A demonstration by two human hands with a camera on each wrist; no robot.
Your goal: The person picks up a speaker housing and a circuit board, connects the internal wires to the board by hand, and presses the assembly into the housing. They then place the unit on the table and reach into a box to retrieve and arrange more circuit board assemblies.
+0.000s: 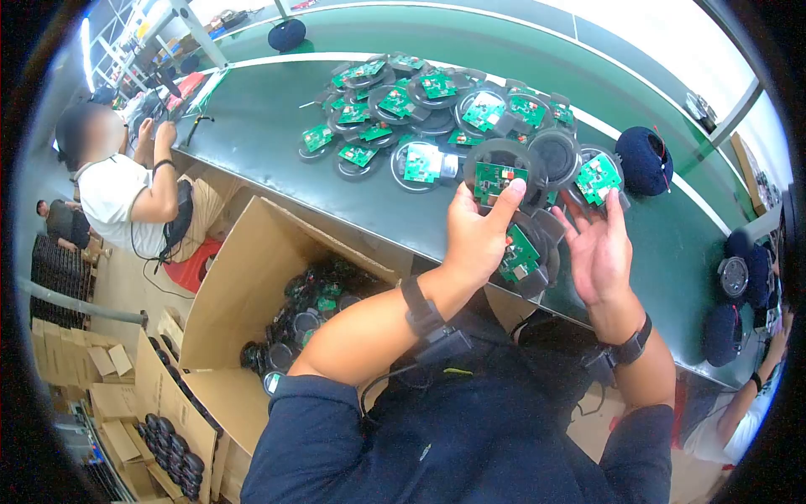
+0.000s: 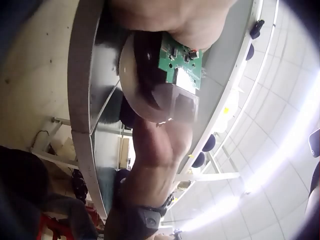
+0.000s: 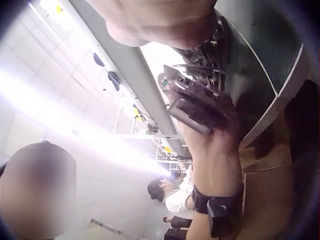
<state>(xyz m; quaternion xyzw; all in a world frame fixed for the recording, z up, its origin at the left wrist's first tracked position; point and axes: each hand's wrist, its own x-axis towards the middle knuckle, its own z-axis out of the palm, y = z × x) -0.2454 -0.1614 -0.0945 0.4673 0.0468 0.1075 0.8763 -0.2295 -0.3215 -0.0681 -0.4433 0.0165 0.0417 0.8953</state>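
Observation:
My left hand (image 1: 480, 233) grips a round dark plastic part with a green circuit board (image 1: 495, 178), its thumb lying over the board. A second such part (image 1: 522, 252) hangs just below, against the left fingers. In the left wrist view, the held part's board (image 2: 172, 62) and clear rim show close up. My right hand (image 1: 600, 252) is turned palm up and pinches another round part with a green board (image 1: 599, 176) at its near edge, thumb in front and fingers partly hidden behind. A dark round part (image 1: 556, 155) lies between the hands.
A heap of similar parts (image 1: 399, 101) covers the green table (image 1: 269, 109). Dark fabric-covered round units (image 1: 645, 160) stand at the right. Below the table edge, an open cardboard box (image 1: 243, 277) holds more parts. Other people (image 1: 126, 193) sit at the left and right.

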